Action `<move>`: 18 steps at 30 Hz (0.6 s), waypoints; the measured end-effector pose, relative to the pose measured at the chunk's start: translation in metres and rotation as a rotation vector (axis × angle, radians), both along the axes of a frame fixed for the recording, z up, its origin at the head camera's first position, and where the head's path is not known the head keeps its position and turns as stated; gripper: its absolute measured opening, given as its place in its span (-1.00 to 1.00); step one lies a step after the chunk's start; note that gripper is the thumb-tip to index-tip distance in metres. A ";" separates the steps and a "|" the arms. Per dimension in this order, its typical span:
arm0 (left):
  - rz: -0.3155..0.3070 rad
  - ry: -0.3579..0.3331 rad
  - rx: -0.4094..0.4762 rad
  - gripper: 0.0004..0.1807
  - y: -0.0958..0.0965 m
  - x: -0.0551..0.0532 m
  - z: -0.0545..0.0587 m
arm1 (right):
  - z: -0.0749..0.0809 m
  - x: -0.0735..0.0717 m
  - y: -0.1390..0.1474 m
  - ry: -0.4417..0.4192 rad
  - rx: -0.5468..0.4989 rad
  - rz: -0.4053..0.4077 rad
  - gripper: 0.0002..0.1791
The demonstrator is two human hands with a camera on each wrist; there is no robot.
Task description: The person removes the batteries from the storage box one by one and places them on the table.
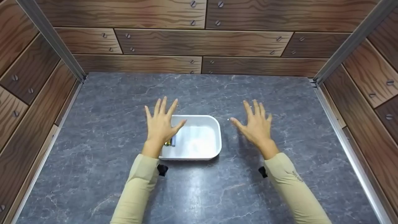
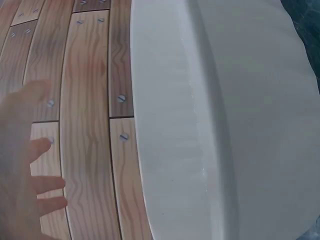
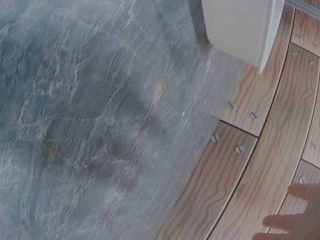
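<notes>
Tray [image 1: 199, 133] — smooth, glossy, plastic-looking; tabletop [image 1: 192, 193] glossy; sleeves [image 1: 136, 189] — matt cloth.

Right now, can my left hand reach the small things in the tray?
Probably yes: your left hand is open near the left end of the uncovered tray, though in the head view the hand may hide part of the small things.

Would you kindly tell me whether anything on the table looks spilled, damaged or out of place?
Nothing major stands out: the white tray sits upright, with no visible spill or damage. Slightly odd is a tiny white speck by the right hand; I cannot tell what it is.
</notes>
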State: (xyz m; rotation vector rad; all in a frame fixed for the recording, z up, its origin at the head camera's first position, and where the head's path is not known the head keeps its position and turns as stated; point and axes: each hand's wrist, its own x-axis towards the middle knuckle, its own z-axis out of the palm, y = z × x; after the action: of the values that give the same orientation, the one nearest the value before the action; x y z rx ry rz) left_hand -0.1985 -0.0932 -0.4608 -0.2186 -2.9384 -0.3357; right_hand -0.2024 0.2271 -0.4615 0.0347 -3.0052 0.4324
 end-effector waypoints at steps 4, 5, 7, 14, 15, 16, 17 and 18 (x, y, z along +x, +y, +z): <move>-0.028 0.074 0.075 -0.36 -0.007 0.006 -0.001 | 0.001 0.003 -0.003 0.075 -0.045 0.020 -0.20; -0.032 0.094 0.090 -0.40 -0.009 0.008 -0.002 | 0.001 0.003 -0.003 0.089 -0.054 0.027 -0.23; -0.046 0.147 0.130 -0.47 -0.014 0.010 -0.004 | 0.001 0.005 -0.004 0.109 -0.068 0.039 -0.29; -0.090 0.264 0.275 -0.59 -0.033 0.014 -0.011 | 0.000 0.011 -0.012 0.097 -0.174 0.085 -0.43; -0.090 0.263 0.299 -0.60 -0.036 0.015 -0.013 | -0.001 0.012 -0.013 0.095 -0.195 0.094 -0.45; -0.088 0.259 0.320 -0.60 -0.039 0.016 -0.015 | -0.001 0.013 -0.015 0.093 -0.212 0.102 -0.46; -0.087 0.258 0.342 -0.61 -0.042 0.017 -0.017 | -0.002 0.014 -0.017 0.094 -0.227 0.109 -0.47; -0.086 0.256 0.361 -0.61 -0.044 0.017 -0.020 | -0.002 0.016 -0.019 0.095 -0.238 0.118 -0.48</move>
State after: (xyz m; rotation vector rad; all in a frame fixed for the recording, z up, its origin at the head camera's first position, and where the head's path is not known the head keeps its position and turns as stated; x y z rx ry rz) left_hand -0.1810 -0.1377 -0.4806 -0.3105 -2.5662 -0.7775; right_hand -0.1866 0.2078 -0.4632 0.2084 -2.8465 0.7739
